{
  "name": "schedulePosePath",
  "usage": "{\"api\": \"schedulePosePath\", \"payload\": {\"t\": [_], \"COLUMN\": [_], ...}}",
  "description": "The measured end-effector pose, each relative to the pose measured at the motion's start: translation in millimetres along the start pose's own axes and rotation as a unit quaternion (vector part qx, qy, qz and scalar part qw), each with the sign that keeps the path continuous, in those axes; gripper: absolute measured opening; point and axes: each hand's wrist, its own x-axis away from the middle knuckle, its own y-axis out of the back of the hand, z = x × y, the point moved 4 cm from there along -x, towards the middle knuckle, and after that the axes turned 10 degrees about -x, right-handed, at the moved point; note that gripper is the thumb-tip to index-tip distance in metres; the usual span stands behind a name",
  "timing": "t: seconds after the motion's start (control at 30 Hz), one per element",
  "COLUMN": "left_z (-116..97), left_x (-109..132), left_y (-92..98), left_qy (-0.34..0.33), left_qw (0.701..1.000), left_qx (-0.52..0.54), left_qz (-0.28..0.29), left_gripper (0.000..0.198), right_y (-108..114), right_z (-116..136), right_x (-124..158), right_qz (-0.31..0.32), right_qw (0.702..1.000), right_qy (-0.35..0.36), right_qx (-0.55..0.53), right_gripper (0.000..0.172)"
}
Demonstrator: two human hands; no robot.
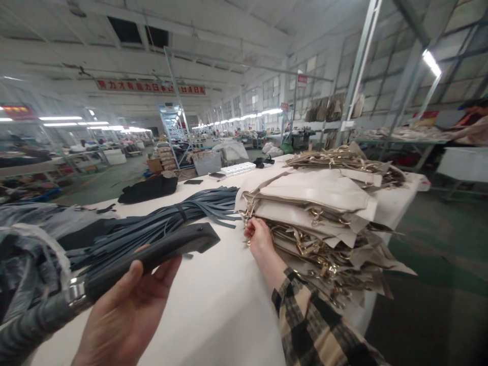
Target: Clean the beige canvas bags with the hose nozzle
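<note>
My left hand point(131, 300) is wrapped round a black hose handle point(152, 251), like that of a vacuum cleaner. A metal clamp joins the handle to a ribbed hose point(34, 325) at lower left; the handle's nozzle end points right, above the white table. My right hand point(260, 238) has its fingers pinched together at the left edge of a stack of beige bag pieces point(308, 188) with gold-coloured metal fittings. What those fingertips hold, if anything, is too small to make out. Behind the handle lies a bundle of dark blue-grey straps point(168, 218).
The white table point(217, 305) also bears a black folded cloth point(148, 189), a white tray-like object point(238, 169) and a further beige pile point(335, 158) behind the stack. Clear plastic wrapping point(34, 254) lies at left. A person point(470, 122) is at another table, far right.
</note>
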Motion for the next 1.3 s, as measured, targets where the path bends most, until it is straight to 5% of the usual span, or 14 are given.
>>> {"api": "schedulePosePath", "payload": {"t": [0.13, 0.27, 0.37, 0.4, 0.43, 0.53, 0.57, 0.83, 1.0, 1.3], "left_z": [16, 25, 27, 27, 28, 32, 34, 44, 42, 70], "left_x": [-4, -4, -2, -2, -1, 0, 2, 8, -14, -37], "left_y": [-14.2, -7.0, 3.6, 7.6, 12.0, 25.4, 29.6, 33.1, 1.6, -38.9], "left_qy": [0.008, 0.022, 0.022, 0.028, 0.035, 0.061, 0.068, 0.114, 0.042, -0.008], "left_qw": [0.999, 0.999, 0.998, 0.998, 0.997, 0.994, 0.993, 0.987, 0.995, 0.997], "left_qx": [-0.022, -0.033, -0.040, -0.041, -0.042, -0.043, -0.041, 0.003, 0.063, 0.082], "left_qz": [-0.024, -0.034, -0.045, -0.051, -0.058, -0.077, -0.083, -0.114, -0.070, 0.012], "left_gripper": [0.025, 0.018, 0.014, 0.013, 0.013, 0.012, 0.012, 0.014, 0.009, 0.026], "right_y": [1, -1, -14, -25, -38, -78, -86, -109, -105, -114], "right_z": [2, 16, 40, 50, 60, 77, 83, 118, 114, 115], "right_x": [14, 12, 8, 7, 7, 3, -1, -31, -40, -68], "right_qz": [0.039, 0.045, 0.042, 0.068, 0.115, 0.274, 0.300, 0.399, 0.424, 0.349], "right_qw": [0.997, 0.984, 0.958, 0.926, 0.863, 0.531, 0.449, 0.216, 0.169, 0.235], "right_qy": [0.036, 0.109, 0.180, 0.217, 0.258, 0.315, 0.309, 0.282, 0.265, 0.217], "right_qx": [0.052, 0.134, 0.219, 0.303, 0.420, 0.738, 0.783, 0.845, 0.849, 0.881], "right_gripper": [0.026, 0.020, 0.038, 0.043, 0.045, 0.038, 0.035, 0.026, 0.026, 0.024]}}
